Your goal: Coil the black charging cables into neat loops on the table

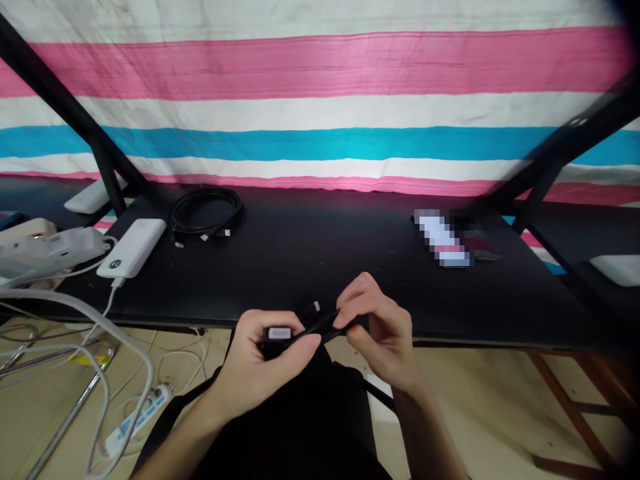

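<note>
Both hands grip one black cable (pixel 327 327) just over the table's front edge. My left hand (pixel 267 347) is closed on its left part, with the thumb pressed along it; a black block with a pale grey face (pixel 279 333) pokes out beside the fingers, perhaps a connector. Thumb and fingertips of my right hand (pixel 377 327) pinch the cable further right. Between the hands, a small connector with a light metal tip (pixel 314 307) sticks up. How the rest of the cable runs is hidden by the hands and dark clothing.
A coiled black cable (pixel 206 212) lies on the black table (pixel 310 253), near a white power bank (pixel 133 248) with a white cord. White adapters (pixel 55 247) crowd the left. A blurred-out flat object (pixel 443 239) lies right. A power strip (pixel 140 417) and loose cords are below.
</note>
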{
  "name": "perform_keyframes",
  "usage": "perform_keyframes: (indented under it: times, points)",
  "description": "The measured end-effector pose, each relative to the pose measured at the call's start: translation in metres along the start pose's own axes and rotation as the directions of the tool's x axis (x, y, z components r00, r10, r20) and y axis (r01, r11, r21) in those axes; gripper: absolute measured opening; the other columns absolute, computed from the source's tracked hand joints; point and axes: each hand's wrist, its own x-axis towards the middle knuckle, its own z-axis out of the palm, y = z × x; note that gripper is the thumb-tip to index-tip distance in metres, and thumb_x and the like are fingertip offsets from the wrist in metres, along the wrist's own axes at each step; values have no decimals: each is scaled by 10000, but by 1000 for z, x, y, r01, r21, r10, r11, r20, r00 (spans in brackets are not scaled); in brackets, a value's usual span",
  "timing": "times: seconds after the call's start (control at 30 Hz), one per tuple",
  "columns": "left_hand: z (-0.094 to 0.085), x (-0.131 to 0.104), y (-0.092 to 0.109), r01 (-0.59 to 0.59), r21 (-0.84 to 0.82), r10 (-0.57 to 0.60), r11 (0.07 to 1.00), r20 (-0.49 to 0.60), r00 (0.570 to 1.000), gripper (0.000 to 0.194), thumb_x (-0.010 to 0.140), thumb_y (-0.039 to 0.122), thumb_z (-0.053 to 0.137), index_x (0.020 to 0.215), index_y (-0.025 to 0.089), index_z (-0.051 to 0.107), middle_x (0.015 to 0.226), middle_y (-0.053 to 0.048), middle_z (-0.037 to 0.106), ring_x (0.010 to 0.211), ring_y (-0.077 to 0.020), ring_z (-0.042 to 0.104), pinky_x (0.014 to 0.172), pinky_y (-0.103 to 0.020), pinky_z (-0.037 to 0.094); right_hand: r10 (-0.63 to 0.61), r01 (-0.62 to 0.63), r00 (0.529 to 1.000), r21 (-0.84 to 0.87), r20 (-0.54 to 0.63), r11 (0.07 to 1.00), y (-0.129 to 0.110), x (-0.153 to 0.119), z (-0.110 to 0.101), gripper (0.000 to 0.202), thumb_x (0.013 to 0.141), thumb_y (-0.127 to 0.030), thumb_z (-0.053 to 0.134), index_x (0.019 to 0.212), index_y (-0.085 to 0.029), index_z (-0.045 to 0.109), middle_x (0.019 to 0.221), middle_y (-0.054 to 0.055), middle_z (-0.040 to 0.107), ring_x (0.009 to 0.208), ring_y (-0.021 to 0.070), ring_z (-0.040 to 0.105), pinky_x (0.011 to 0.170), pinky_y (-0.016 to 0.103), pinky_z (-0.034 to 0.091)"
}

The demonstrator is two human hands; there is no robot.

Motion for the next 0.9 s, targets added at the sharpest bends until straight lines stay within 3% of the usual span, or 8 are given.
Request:
perform_keyframes:
  times: [0.17,0.57,0.9]
  points:
    - [-2,-2,9,-45,57,45,997,8,999,196,716,200,682,531,200,617,455,31,397,423,-88,320,397,-222,251,165,-134,983,313,-76,940,2,-2,10,198,981,-285,367,817,-233,465,762,-3,532,647,119,477,591,255,398]
    - [-3,-8,14,-60,123,61,991,-5,998,199,711,174,666,522,208,616,456,31,414,428,-95,331,399,-220,265,302,-261,952,366,-59,894,-7,1,16,167,962,-346,402,829,-247,389,742,-11,517,576,108,439,524,226,400]
    - [-12,-12,7,-88,188,102,978,-63,993,195,736,243,661,547,204,632,442,35,436,409,-86,358,406,-221,262,431,-387,900,569,63,725,-14,4,11,127,882,-334,461,829,-235,402,760,5,530,647,141,472,576,258,433]
